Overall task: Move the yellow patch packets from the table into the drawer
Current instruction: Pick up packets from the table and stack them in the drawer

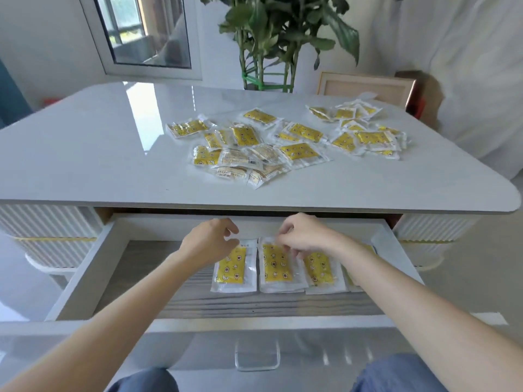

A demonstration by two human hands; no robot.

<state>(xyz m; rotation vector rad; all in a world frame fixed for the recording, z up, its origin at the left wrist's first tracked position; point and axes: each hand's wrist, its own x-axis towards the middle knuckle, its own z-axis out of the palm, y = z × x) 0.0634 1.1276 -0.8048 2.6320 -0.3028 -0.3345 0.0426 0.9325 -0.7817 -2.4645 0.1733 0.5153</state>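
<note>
Plant (pixel 283 26) stands at 12 o'clock beyond loose patch packets (pixel 300 151). Right hand (pixel 305 236) pinches a drawer packet (pixel 276 268); grip of left hand (pixel 210 236) unclear.

Lying flat in a side-by-side row in the open drawer (pixel 127 278): yellow patch packets (pixel 276 264), clear-edged. Sitting scattered and overlapping on the table (pixel 99 154): remaining packets (pixel 300 151).

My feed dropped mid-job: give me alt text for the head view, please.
The left hand and right hand reach into the open drawer, fingers at the top edges of yellow packets lying in a row; grip unclear. Many more packets lie scattered on the white table.
</note>
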